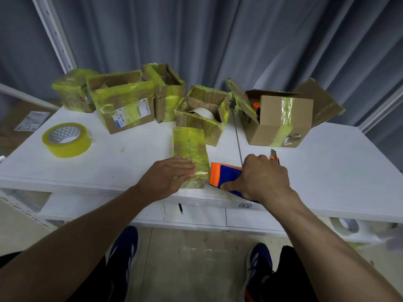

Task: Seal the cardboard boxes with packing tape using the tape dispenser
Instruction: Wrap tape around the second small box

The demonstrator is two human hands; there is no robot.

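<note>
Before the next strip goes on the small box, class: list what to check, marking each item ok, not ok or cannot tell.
1. Left hand presses the small box flat: ok.
2. Right hand grips the dispenser: ok.
3. Dispenser's orange end next to the small box: ok.
4. Tape end stuck to the small box: cannot tell.
5. Knife away from the hands: not ok, it lies just behind the right hand.
6. Small box fully on the table: ok, but at its front edge.
</note>
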